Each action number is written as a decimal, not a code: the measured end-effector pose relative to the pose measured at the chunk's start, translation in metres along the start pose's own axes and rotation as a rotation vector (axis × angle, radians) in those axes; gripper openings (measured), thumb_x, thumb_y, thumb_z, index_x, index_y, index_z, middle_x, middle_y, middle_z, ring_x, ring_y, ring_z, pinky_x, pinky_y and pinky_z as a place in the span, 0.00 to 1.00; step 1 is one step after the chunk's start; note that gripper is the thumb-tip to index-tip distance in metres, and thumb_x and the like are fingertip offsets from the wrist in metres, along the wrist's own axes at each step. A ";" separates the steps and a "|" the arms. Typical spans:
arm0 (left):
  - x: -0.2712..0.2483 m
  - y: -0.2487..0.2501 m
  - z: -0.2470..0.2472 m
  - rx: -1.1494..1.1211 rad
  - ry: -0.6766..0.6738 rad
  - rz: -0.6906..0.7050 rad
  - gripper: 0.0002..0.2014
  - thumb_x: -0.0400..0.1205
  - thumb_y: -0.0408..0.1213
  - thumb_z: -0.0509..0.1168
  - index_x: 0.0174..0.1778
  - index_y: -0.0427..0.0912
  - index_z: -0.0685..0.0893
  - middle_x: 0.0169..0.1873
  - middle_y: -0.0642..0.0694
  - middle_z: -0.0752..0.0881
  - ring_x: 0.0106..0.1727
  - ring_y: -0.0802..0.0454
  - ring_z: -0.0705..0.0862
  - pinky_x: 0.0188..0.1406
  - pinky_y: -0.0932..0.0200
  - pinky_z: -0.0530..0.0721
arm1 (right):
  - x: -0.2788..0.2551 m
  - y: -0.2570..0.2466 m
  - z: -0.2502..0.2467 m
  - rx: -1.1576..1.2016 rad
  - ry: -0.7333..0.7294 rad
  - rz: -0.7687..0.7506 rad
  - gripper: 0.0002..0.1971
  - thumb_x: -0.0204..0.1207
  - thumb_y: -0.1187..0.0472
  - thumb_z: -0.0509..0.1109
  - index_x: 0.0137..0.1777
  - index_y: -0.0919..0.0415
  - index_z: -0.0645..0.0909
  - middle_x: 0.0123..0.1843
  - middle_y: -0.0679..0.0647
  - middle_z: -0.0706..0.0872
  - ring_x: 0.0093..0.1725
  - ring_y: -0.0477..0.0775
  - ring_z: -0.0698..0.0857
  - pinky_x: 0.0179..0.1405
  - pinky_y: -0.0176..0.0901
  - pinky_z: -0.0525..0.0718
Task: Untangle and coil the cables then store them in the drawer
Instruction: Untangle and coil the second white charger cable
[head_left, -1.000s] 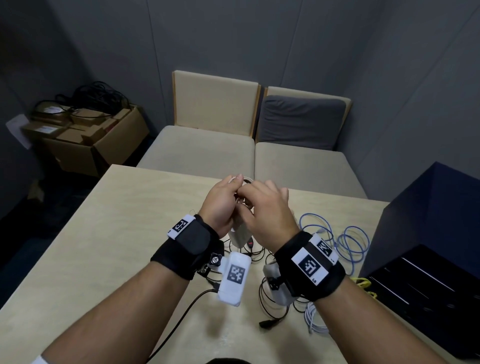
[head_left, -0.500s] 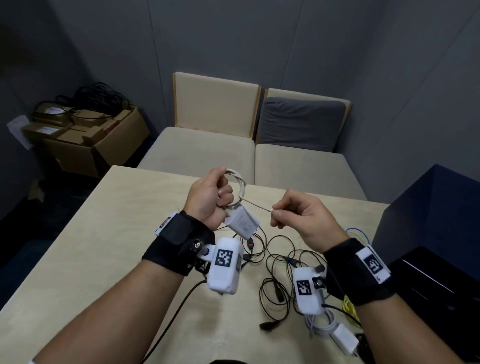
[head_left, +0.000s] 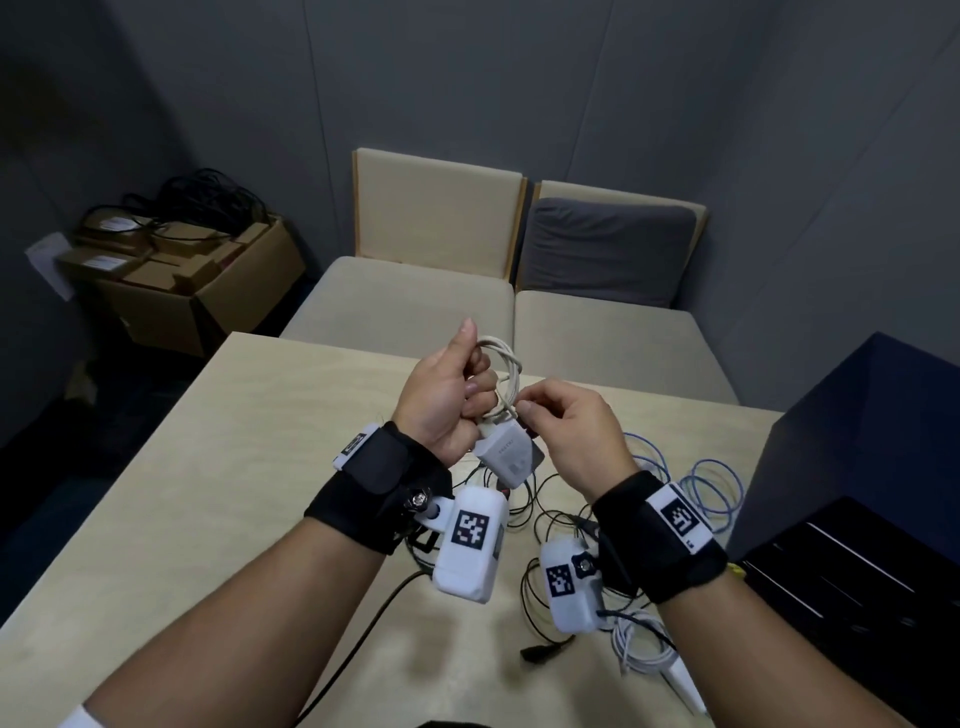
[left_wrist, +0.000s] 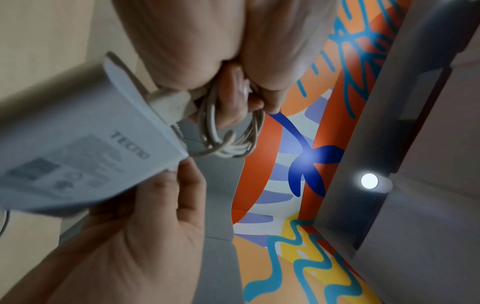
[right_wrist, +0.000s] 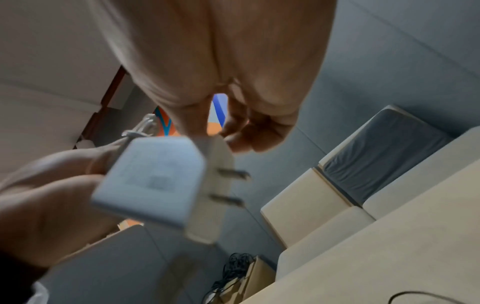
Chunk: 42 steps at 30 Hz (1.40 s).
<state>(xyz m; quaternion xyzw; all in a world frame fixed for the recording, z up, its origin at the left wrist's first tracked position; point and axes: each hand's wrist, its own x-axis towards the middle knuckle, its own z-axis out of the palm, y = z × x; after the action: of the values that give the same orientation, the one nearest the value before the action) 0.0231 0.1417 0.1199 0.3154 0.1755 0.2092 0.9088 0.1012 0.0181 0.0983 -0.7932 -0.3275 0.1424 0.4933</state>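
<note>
Evidently the left grip (head_left: 447, 400) is clutching a nearly coiled white cable (head_left: 506, 371), the right grip (head_left: 571, 431) pinching its end; black cables (head_left: 550, 499) are lying tangled mid-tabletop (head_left: 208, 493), none stored.

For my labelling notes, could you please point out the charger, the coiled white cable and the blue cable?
charger (head_left: 508, 453): head view, printed face.
coiled white cable (head_left: 498, 344): head view, top loop.
blue cable (head_left: 714, 462): head view, right loop's top.

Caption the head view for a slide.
Left hand grips a coiled white cable, charger hanging beneath, while the right hand pinches the coil above tangled black cables on the table.
</note>
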 end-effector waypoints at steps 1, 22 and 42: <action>0.000 -0.001 0.000 0.001 0.015 0.018 0.18 0.87 0.46 0.57 0.31 0.43 0.67 0.24 0.52 0.67 0.16 0.62 0.60 0.09 0.71 0.56 | -0.001 -0.001 0.002 -0.008 0.011 0.018 0.08 0.77 0.64 0.71 0.38 0.53 0.86 0.35 0.49 0.88 0.38 0.51 0.86 0.46 0.51 0.86; -0.010 -0.011 0.011 0.335 0.102 0.166 0.21 0.87 0.48 0.54 0.29 0.43 0.72 0.17 0.48 0.74 0.14 0.58 0.67 0.12 0.70 0.64 | -0.012 -0.029 0.016 0.732 0.063 0.080 0.16 0.75 0.80 0.65 0.51 0.59 0.69 0.38 0.56 0.87 0.36 0.49 0.86 0.40 0.38 0.84; -0.005 -0.018 0.002 0.499 0.071 0.245 0.19 0.88 0.47 0.53 0.36 0.37 0.72 0.22 0.49 0.73 0.18 0.54 0.70 0.17 0.65 0.71 | -0.006 -0.019 0.000 -0.526 0.206 -0.487 0.09 0.71 0.64 0.76 0.51 0.55 0.86 0.50 0.56 0.75 0.49 0.58 0.75 0.48 0.46 0.77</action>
<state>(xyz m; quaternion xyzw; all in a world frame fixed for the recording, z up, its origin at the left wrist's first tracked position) 0.0249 0.1251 0.1109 0.5406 0.2139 0.2790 0.7643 0.0894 0.0201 0.1144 -0.8018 -0.4805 -0.1488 0.3226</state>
